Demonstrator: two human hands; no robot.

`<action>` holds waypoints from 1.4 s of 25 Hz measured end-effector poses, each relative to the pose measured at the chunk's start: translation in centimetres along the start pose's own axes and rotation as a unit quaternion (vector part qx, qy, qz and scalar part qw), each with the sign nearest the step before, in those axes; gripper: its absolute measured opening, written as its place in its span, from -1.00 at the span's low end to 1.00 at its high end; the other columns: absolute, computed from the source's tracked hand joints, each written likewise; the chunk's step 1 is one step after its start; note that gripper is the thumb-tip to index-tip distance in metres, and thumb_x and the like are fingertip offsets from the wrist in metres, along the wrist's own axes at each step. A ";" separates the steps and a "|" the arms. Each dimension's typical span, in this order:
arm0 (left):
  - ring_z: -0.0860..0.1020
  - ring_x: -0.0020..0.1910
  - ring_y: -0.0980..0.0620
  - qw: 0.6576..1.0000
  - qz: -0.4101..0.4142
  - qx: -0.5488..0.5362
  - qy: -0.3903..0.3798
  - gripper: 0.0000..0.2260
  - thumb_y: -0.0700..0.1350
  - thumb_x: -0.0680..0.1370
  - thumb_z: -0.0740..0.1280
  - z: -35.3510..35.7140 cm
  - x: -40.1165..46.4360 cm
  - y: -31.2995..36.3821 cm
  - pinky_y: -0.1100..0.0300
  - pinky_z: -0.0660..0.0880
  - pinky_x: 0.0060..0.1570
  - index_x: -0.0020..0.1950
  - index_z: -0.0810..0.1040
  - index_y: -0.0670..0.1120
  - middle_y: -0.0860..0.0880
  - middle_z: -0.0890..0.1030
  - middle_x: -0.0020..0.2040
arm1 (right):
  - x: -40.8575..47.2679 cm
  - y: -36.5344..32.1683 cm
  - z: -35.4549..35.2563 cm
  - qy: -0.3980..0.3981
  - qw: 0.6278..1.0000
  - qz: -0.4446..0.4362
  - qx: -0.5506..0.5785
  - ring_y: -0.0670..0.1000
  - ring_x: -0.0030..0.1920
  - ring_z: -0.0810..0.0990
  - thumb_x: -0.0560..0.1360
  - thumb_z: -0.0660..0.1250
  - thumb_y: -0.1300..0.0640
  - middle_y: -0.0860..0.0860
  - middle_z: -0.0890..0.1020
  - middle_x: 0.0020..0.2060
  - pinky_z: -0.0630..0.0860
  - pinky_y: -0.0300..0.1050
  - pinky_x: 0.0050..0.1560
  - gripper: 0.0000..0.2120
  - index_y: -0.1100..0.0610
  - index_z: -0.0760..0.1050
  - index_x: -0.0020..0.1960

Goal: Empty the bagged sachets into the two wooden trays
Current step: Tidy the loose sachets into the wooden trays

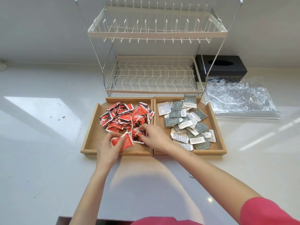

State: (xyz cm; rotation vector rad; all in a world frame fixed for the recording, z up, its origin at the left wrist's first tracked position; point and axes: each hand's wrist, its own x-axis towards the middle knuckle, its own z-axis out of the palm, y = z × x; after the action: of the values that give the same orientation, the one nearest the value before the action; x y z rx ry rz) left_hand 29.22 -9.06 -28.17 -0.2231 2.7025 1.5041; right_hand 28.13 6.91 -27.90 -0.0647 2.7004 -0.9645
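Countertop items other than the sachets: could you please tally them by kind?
Wooden trays: 2, the left tray and the right tray
Dish rack: 1
Tissue box: 1
Plastic bags: cannot tell how many are stacked
Total: 4, plus the bags

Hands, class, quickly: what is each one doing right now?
Left hand: holds red sachets over the left wooden tray.
Right hand: pinches one red sachet.
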 end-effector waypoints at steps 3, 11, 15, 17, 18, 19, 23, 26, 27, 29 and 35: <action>0.47 -0.25 0.13 0.999 0.009 0.034 -0.007 -0.92 -0.11 0.46 0.35 0.5 0.9 -0.2 0.24 0.34 -0.28 -0.10 0.53 -0.10 0.07 0.53 -0.23 | -0.3 0.5 0.1 0.019 0.999 -0.014 -0.023 0.08 0.15 0.50 0.53 0.18 0.15 0.10 0.53 0.18 0.40 -0.09 0.07 -0.67 0.15 0.40 0.28; 0.46 0.16 -0.10 0.983 0.108 0.140 -0.040 -0.78 -0.23 0.47 0.30 2.3 1.6 0.5 0.18 0.30 0.13 0.11 0.54 -0.18 -0.18 0.52 0.14 | -4.7 3.9 -1.9 0.131 0.986 0.001 0.108 -0.06 0.04 0.56 0.50 0.22 0.24 0.08 0.63 0.06 0.36 -0.41 0.04 -0.75 0.18 0.51 0.15; 0.51 -0.03 0.04 0.979 0.159 0.099 -0.078 -0.83 -0.26 0.50 0.25 3.4 -0.8 2.2 0.41 0.34 -0.06 0.05 0.55 -0.17 -0.07 0.58 0.00 | -8.6 6.3 -1.7 0.171 0.974 0.038 0.146 -0.15 -0.07 0.54 0.47 0.24 0.28 0.00 0.63 -0.05 0.37 -0.51 -0.05 -0.76 0.17 0.53 0.11; 0.52 -0.16 0.15 0.973 0.182 0.075 -0.117 -0.85 -0.27 0.49 0.26 4.4 -2.4 2.9 0.54 0.36 -0.17 0.01 0.57 -0.16 0.01 0.59 -0.11 | -10.5 7.4 -1.6 0.181 0.970 0.053 0.151 -0.12 -0.07 0.56 0.47 0.26 0.28 -0.04 0.61 -0.10 0.39 -0.48 -0.03 -0.78 0.16 0.54 0.09; 0.51 -0.20 0.23 0.968 0.194 0.071 -0.144 -0.86 -0.26 0.49 0.27 5.0 -3.3 3.0 0.56 0.36 -0.20 -0.01 0.57 -0.15 0.04 0.58 -0.15 | -11.5 8.0 -1.4 0.186 0.970 0.054 0.144 -0.09 -0.07 0.58 0.47 0.26 0.28 -0.04 0.61 -0.11 0.39 -0.49 -0.02 -0.79 0.16 0.54 0.08; 0.52 -0.24 0.28 0.961 0.206 0.071 -0.172 -0.87 -0.25 0.49 0.27 5.8 -4.2 3.0 0.56 0.37 -0.20 -0.01 0.58 -0.13 0.07 0.58 -0.18 | -12.4 8.6 -1.3 0.187 0.972 0.055 0.132 -0.07 -0.05 0.59 0.46 0.27 0.28 -0.03 0.61 -0.11 0.40 -0.47 0.00 -0.80 0.16 0.55 0.06; 0.53 -0.10 0.24 0.934 0.234 0.083 -0.258 -0.84 -0.18 0.50 0.28 9.4 -7.3 2.7 0.31 0.46 -0.04 0.03 0.59 -0.09 0.00 0.65 -0.05 | -15.1 11.5 -0.9 0.162 0.980 0.119 0.010 0.03 0.14 0.50 0.46 0.30 0.17 0.02 0.57 0.05 0.39 -0.10 0.16 -0.75 0.10 0.52 0.13; 0.48 0.18 0.08 0.913 0.254 0.129 -0.293 -0.72 -0.09 0.51 0.26 12.4 -8.7 2.4 0.25 0.35 0.16 0.22 0.49 -0.05 0.02 0.57 0.18 | -16.0 12.9 -1.0 0.116 0.973 0.177 -0.093 0.06 0.24 0.37 0.43 0.31 0.03 0.00 0.45 0.17 0.30 -0.07 0.20 -0.58 0.02 0.39 0.28; 0.43 0.25 0.05 0.903 0.264 0.151 -0.304 -0.66 -0.07 0.51 0.25 13.3 -9.0 2.3 0.24 0.30 0.22 0.28 0.43 -0.05 0.01 0.52 0.25 | -16.0 13.0 -1.0 0.109 0.973 0.184 -0.092 0.05 0.25 0.36 0.43 0.30 0.02 0.00 0.44 0.19 0.29 -0.07 0.20 -0.56 0.01 0.37 0.29; 0.32 0.34 0.00 0.880 0.278 0.217 -0.319 -0.55 -0.05 0.51 0.24 14.8 -9.4 2.4 0.17 0.23 0.29 0.39 0.29 -0.04 0.01 0.40 0.36 | -15.7 13.2 -1.2 0.098 0.973 0.197 -0.066 0.06 0.24 0.37 0.42 0.31 0.03 0.02 0.44 0.17 0.31 -0.08 0.19 -0.56 0.04 0.38 0.28; 0.32 0.25 -0.02 0.873 0.266 0.267 -0.309 -0.65 -0.05 0.50 0.21 16.0 -9.8 2.8 0.13 0.25 0.18 0.29 0.36 0.01 0.03 0.43 0.24 | -15.1 13.4 -1.3 0.084 0.978 0.188 -0.022 0.03 0.08 0.45 0.43 0.30 0.09 -0.05 0.39 -0.13 0.32 -0.13 -0.10 -0.83 0.08 0.46 0.01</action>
State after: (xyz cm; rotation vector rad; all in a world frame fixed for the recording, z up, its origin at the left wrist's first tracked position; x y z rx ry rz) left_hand 37.96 7.05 -33.24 0.9188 2.5565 0.6180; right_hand 42.99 20.14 -31.68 0.5232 2.7367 -0.8244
